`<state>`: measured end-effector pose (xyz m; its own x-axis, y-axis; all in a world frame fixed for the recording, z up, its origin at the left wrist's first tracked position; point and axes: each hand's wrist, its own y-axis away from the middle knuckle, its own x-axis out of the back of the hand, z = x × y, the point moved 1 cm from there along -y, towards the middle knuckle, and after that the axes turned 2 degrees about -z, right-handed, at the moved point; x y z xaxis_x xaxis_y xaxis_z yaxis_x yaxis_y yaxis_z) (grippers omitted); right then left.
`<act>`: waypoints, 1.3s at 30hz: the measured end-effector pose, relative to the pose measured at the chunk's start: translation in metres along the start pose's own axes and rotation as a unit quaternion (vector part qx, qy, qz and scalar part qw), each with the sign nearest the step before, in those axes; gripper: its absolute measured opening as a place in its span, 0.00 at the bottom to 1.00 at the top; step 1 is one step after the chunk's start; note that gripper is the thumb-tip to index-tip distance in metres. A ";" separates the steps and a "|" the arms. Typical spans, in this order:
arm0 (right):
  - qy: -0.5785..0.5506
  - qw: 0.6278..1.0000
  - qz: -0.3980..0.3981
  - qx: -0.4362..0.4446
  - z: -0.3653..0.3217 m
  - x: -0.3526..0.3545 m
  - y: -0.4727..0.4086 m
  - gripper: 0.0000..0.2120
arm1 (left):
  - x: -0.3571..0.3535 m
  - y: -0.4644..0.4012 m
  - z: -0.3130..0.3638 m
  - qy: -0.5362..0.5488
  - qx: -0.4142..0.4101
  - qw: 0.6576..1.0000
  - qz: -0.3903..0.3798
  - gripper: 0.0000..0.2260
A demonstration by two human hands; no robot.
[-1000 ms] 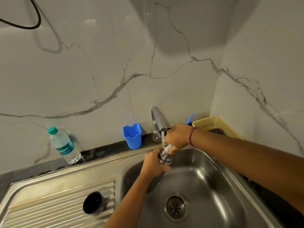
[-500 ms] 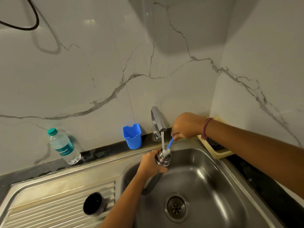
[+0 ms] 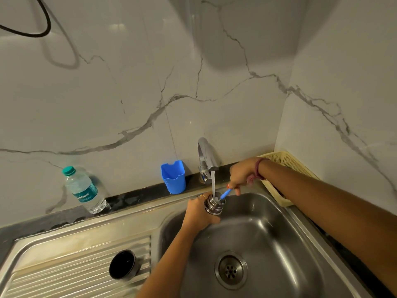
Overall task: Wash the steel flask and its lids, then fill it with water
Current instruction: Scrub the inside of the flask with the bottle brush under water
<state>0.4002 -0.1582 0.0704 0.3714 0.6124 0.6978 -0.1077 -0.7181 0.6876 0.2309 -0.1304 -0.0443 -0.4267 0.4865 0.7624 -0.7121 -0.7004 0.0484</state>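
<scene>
While tap water runs, my left hand (image 3: pixel 198 214) grips the steel flask (image 3: pixel 214 204); my right hand (image 3: pixel 241 174) pinches a blue brush (image 3: pixel 225 194) inside. Washing unfinished; black lid (image 3: pixel 122 264) waits on the drainboard (image 3: pixel 64 267).

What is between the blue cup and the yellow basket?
The tap, running water into the steel flask, and the right hand stand between the blue cup and yellow basket, head view.
</scene>
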 end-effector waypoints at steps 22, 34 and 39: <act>0.352 0.839 0.321 0.264 0.017 -0.014 0.023 0.24 | 0.005 -0.008 -0.010 -0.018 0.002 0.999 -0.044 0.23; 0.100 0.939 0.312 0.106 0.050 -0.016 -0.027 0.17 | 0.005 -0.007 -0.010 0.003 0.004 0.999 -0.048 0.24; 0.297 0.894 0.298 0.157 0.025 -0.028 -0.043 0.23 | 0.004 -0.010 -0.009 0.012 0.006 0.999 -0.046 0.23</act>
<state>0.4170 -0.1527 0.0160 -0.2298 0.0902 0.9690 0.1749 -0.9756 0.1323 0.2311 -0.1171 -0.0471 -0.3734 0.5616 0.7383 -0.7418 -0.6587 0.1258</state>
